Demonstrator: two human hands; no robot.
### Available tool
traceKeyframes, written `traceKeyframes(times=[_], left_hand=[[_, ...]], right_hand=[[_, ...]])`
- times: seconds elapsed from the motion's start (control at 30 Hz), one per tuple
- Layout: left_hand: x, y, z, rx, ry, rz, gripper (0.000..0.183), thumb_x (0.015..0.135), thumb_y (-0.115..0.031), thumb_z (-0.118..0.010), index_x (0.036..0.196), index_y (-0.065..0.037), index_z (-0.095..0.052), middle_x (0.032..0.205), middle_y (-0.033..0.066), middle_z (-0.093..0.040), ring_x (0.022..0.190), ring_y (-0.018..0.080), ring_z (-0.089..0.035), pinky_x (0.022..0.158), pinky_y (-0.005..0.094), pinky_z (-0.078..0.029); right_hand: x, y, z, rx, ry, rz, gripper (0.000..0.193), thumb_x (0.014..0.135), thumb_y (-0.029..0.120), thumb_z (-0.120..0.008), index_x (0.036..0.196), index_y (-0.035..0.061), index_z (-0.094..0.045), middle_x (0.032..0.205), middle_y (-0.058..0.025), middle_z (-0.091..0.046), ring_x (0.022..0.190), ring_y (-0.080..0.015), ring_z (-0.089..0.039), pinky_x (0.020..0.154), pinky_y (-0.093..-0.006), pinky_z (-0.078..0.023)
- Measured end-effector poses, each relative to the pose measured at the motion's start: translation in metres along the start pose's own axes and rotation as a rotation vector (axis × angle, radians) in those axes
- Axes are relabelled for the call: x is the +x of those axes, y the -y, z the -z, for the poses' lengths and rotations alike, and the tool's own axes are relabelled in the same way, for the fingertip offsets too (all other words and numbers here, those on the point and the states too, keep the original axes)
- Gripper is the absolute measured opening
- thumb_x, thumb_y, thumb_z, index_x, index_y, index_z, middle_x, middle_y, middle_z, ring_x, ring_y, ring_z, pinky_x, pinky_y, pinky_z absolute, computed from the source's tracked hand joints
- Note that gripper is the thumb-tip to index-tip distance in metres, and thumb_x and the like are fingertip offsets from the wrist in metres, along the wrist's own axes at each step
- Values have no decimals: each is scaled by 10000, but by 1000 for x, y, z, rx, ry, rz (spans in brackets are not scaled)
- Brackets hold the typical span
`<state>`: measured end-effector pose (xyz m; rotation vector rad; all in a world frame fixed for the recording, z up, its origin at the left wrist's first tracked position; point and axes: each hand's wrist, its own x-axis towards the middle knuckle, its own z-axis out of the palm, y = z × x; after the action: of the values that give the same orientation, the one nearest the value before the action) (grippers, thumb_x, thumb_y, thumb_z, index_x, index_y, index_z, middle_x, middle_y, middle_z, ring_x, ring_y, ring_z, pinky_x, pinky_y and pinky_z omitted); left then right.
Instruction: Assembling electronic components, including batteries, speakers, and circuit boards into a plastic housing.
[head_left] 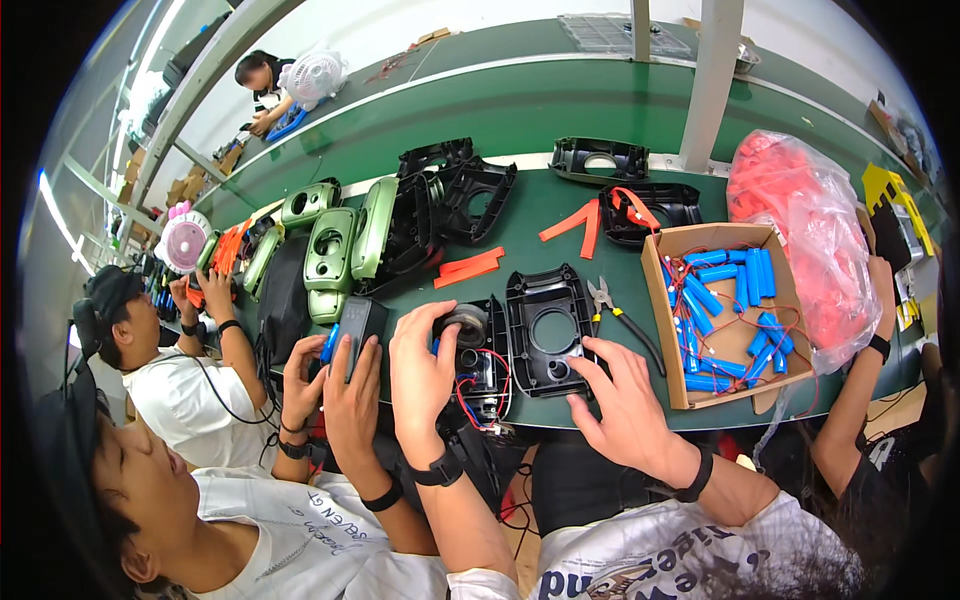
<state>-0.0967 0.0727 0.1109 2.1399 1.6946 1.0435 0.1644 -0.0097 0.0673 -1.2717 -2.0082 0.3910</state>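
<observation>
- Two hands at work on one black housing. Left hand [425, 365] curls over the grey round part [466, 322] at the top of the open housing half [483, 372], fingers closed on it in a loose grip; palm side hidden, so how firmly it pinches I cannot tell.
- Right hand [625, 405] lies spread and flat, holding nothing, fingertips pressing the lower edge of the second housing shell [545, 332], which sits just beside the first on the green counter [560, 205].
- Judgement: to seat the round part well, steady the shell with the flat hand and keep the red wires [468, 398] out from under the rim so nothing gets pinched.
- Pliers [620, 318] lie near, between shell and box.
- Cardboard box [672, 365], open, on the counter to the right: holds blue cylindrical cells [712, 275], many wired with thin red leads, loosely heaped.
- Clear plastic bag [845, 300] beyond it, stuffed with red parts, probably straps.
- Neighbour's hands [345, 385] to the left hold a dark flat piece.
</observation>
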Motion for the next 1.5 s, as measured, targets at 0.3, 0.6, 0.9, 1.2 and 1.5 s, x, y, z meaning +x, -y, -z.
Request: traceKeyframes(times=[0.3, 0.6, 0.9, 1.2, 1.5], left_hand=[[-8, -26, 0, -237, -256, -22, 281, 971, 68, -652, 1246, 28, -692, 1209, 156, -655, 1080, 272, -689, 901, 355, -588], [-46, -71, 9, -284, -403, -242, 468, 800, 230, -618, 1236, 67, -666, 1235, 181, -606, 1146, 297, -673, 987, 399, -582], [-81, -118, -53, -323, -460, -347, 448, 711, 154, -734, 1116, -17, -650, 1064, 130, -646, 1030, 342, -698, 919, 453, -599], [-88, -100, -69, -918, -282, -268, 456, 783, 171, -769, 1184, 16, -619, 1134, 200, -731, 1128, 359, -722, 1018, 496, -587], [-125, -104, -81, -192, -295, -199, 322, 775, 100, -815, 1067, -21, -751, 1048, 146, -739, 879, 309, -736, 768, 395, -595]], right_hand=[[-6, -9, 2, 13, -35, -20, 487, 897, 167, -749, 1345, 31, -615, 1447, -220, -517, 1375, -426, -500, 1114, -529, -415], [-12, 3, 25, 302, -182, 78, 481, 877, 144, -790, 1320, 36, -638, 1335, -183, -605, 1207, -361, -616, 1029, -456, -484], [1, 17, 72, 625, 44, 0, 545, 974, 191, -743, 1460, 18, -569, 1356, -164, -621, 1042, -251, -648, 878, -361, -535], [8, 10, 75, 856, 289, -158, 519, 1018, 151, -705, 1499, 22, -559, 1322, -123, -673, 1068, -190, -659, 904, -342, -546], [42, 21, 89, 1245, 301, -423, 480, 1059, 171, -670, 1477, -27, -542, 1373, -111, -641, 1252, -174, -618, 1083, -365, -502]])
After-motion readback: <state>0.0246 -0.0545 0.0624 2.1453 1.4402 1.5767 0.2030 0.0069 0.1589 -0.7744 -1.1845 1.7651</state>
